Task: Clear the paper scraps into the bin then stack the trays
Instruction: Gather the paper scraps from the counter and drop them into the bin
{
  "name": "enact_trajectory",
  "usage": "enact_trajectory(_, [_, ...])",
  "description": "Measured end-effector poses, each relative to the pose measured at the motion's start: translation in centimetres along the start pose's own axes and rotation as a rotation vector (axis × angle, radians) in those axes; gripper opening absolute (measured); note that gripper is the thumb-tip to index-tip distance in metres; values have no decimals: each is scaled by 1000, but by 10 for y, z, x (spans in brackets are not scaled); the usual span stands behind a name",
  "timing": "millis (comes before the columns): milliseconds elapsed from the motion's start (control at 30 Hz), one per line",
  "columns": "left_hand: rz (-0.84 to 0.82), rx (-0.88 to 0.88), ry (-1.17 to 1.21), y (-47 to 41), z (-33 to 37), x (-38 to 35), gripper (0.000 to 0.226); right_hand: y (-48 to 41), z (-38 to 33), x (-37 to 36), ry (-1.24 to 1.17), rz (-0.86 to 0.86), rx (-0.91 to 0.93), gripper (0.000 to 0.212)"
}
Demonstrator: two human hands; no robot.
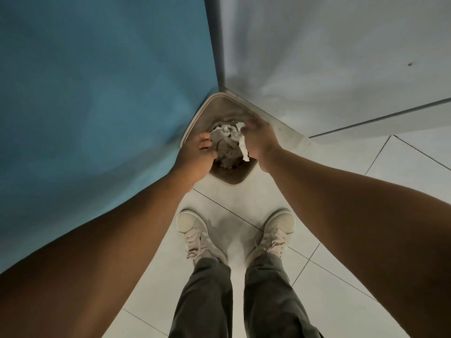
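Note:
A square cream-rimmed bin [234,179] stands on the floor in the corner between a blue wall and a white wall. Both my hands are directly over its opening. A crumpled bunch of white and grey paper scraps [225,145] is held between them. My left hand [199,152] grips the left side of the bunch with curled fingers. My right hand [258,140] grips the right side, and a loose white strip [243,148] hangs down beside it. The bin's inside is mostly hidden by the paper. No trays are in view.
A blue wall [97,93] rises at the left and a white wall [329,57] at the right, meeting behind the bin. My feet in pale sneakers [195,232] stand on white floor tiles [341,301] just in front of the bin.

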State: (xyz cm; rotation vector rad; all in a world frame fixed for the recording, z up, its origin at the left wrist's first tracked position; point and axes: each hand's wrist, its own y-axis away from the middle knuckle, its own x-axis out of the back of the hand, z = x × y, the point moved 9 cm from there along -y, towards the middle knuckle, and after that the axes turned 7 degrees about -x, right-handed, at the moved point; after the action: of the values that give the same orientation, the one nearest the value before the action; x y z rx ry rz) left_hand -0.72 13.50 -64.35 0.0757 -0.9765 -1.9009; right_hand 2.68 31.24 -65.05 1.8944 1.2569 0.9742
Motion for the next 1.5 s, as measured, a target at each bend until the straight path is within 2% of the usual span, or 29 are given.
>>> enact_trajectory(200, [2, -4, -62, 27, 22, 11, 49, 42, -23, 14, 139, -3, 70, 38])
enact_trajectory(367, [17, -70, -142, 68, 88, 28, 43, 110, -68, 45, 276, 23, 137, 35])
enact_trajectory(567, [9, -303, -360, 142, 213, 50, 37, 234, -135, 86, 482, 66, 311, 33])
enact_trajectory(833, [108, -559, -517, 268, 369, 96, 50, 367, -236, 141, 544, 180, 574, 42])
enact_trajectory(933, [187, -675, -557, 323, 415, 120, 51, 430, -279, 155, 528, 185, 746, 41])
enact_trajectory(1100, [341, -776, -497, 381, 460, 163, 46, 500, -326, 157, 435, 153, 953, 34])
enact_trajectory(1267, [575, -751, -399, 432, 465, 226, 49, 555, -358, 124, 464, 45, 1083, 37])
enact_trajectory(1500, [626, -722, -288, 477, 419, 299, 46, 597, -369, 39, 565, -85, 1160, 38])
